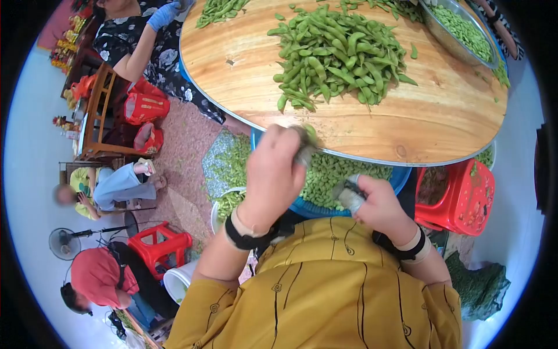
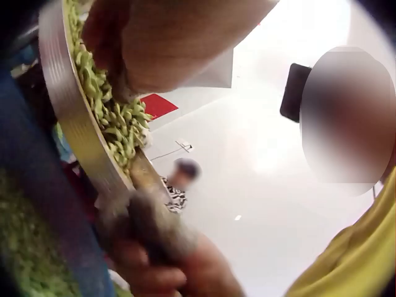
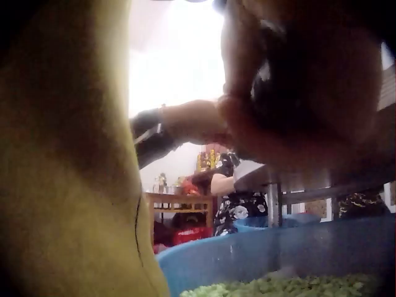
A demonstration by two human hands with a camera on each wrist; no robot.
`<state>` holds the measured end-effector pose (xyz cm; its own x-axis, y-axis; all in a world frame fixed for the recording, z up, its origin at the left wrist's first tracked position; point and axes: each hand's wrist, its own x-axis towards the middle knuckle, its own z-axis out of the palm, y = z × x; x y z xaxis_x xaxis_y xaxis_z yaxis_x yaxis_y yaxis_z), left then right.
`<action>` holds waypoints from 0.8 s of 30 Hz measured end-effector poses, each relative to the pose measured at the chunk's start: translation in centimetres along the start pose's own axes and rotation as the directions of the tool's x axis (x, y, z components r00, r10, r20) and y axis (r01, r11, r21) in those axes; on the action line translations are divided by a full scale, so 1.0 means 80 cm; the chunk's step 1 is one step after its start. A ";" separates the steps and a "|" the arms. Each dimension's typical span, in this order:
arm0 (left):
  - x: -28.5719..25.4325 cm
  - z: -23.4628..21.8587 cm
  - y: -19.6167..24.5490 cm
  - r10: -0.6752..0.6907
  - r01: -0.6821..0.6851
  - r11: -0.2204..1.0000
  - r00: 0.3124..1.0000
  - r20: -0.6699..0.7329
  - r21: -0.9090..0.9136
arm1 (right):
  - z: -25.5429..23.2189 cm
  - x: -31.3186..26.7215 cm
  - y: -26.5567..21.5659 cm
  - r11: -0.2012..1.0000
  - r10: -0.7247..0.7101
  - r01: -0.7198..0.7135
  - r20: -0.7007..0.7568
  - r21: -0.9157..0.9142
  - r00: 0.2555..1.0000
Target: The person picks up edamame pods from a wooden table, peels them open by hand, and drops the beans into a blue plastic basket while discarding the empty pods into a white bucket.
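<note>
Wood-topped bench [image 1: 453, 110] carries a heap of green pods [image 1: 337, 58]; at its near edge is the left hand [image 1: 273, 171], fingers curled but too blurred to tell whether they pinch a pod — the right hand [image 1: 381, 203], fingers curled together, is above a blue tub [image 1: 401, 179] of green beans [image 1: 343, 174]; farther out are a metal bowl [image 1: 442, 35], 2 red stools [image 1: 474, 200] and a person [image 1: 113, 41] wearing 1 blue glove [image 1: 164, 16]

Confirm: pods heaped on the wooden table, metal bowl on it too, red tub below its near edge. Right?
Not quite: the tub is blue, not red, as the head view shows. Pods are heaped on the wooden table, with the metal bowl on it too.
</note>
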<state>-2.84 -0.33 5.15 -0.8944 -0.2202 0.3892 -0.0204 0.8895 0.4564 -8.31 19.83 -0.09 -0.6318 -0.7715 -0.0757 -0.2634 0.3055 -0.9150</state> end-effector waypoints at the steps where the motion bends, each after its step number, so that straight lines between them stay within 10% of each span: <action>1: -0.006 -0.006 0.005 0.096 -0.080 0.988 0.988 0.122 -0.131 | -0.005 0.003 -0.008 0.934 0.157 -0.166 0.054 0.315 0.986; 5: -0.027 -0.002 0.019 0.239 -0.136 0.921 0.937 0.254 -0.364 | -0.012 0.011 -0.017 0.665 0.263 -0.250 0.092 0.704 0.960; 13: -0.032 -0.002 0.024 0.131 0.025 0.962 0.830 0.543 -0.271 | -0.012 0.003 -0.010 0.800 0.271 -0.241 0.026 0.550 0.962; 15: -0.047 0.022 0.016 -0.078 0.490 0.710 0.768 0.636 -0.505 | 0.005 0.006 0.004 0.889 0.000 0.120 -0.261 0.441 0.965; 19: -0.052 0.039 0.021 -0.155 0.516 0.502 0.843 0.515 -0.694 | 0.003 0.005 -0.001 0.893 0.048 0.059 -0.225 0.446 0.973; 21: -0.042 0.024 0.022 -0.176 0.648 0.510 0.722 0.669 -0.566 | -0.006 0.004 -0.011 0.907 0.139 -0.061 -0.160 0.417 0.977; 24: -0.041 0.021 0.022 -0.162 0.629 0.538 0.730 0.664 -0.561 | -0.008 0.003 -0.007 0.832 0.163 -0.089 -0.087 0.548 0.983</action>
<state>-0.68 2.64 3.36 -0.9465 -0.0390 -0.3204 -0.3227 0.1159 0.9394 -8.80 19.85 0.70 -0.7275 -0.6596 -0.1888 0.2366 0.0170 -0.9714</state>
